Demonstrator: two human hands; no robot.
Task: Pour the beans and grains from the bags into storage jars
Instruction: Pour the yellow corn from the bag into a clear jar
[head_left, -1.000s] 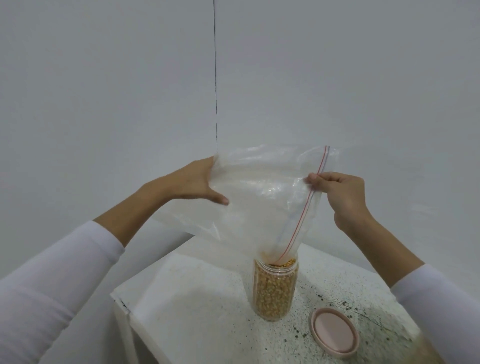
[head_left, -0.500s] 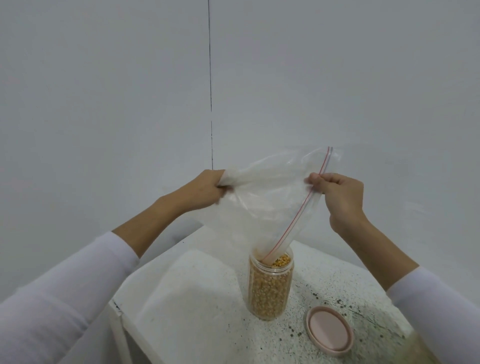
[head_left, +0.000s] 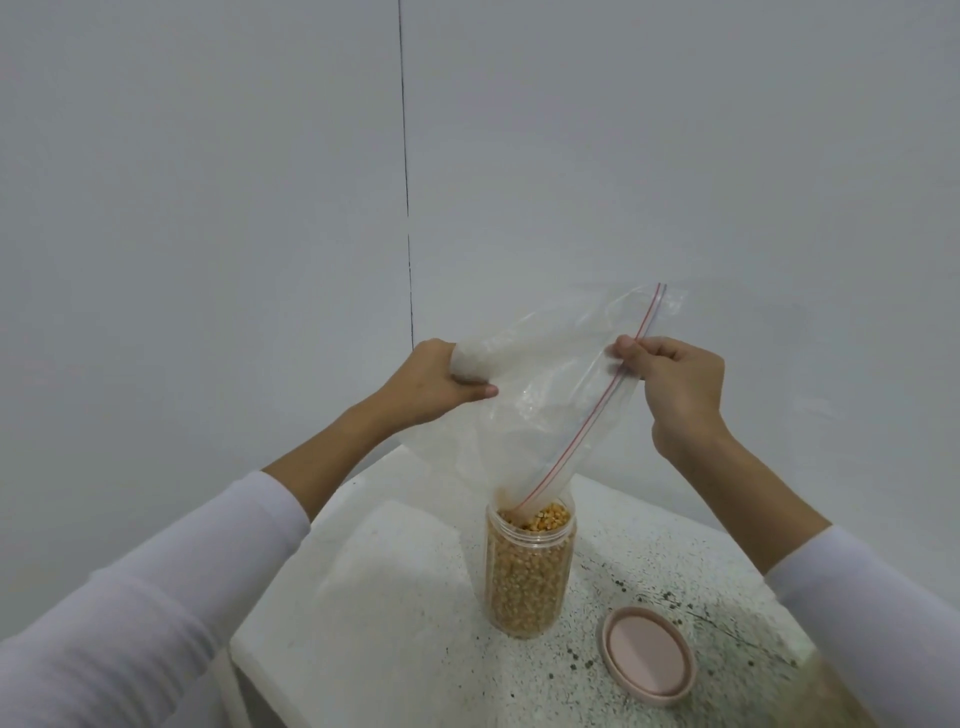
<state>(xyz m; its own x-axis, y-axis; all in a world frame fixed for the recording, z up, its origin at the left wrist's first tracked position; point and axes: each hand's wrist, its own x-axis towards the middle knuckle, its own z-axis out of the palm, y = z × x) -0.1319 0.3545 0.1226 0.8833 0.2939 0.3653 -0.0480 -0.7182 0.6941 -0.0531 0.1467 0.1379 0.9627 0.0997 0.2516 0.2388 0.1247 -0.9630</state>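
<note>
A clear plastic jar (head_left: 529, 574) stands on the white speckled table (head_left: 395, 613), filled almost to the rim with yellow grains. Above it hangs a clear zip bag (head_left: 540, 400) with a red seal line, tilted so its lower open corner dips into the jar's mouth. The bag looks nearly empty. My left hand (head_left: 434, 382) grips the bag's bunched bottom end at the left. My right hand (head_left: 675, 387) pinches the seal edge at the right, higher than the jar.
A pink jar lid (head_left: 648, 656) lies flat on the table to the right of the jar. The table's left edge (head_left: 236, 644) drops off close to the jar. A plain white wall rises behind. Something yellowish shows at the bottom right corner.
My left hand has gone from lying flat on the bag to gripping its bunched end, and the bag has folded in narrower. The view has shifted down a little.
</note>
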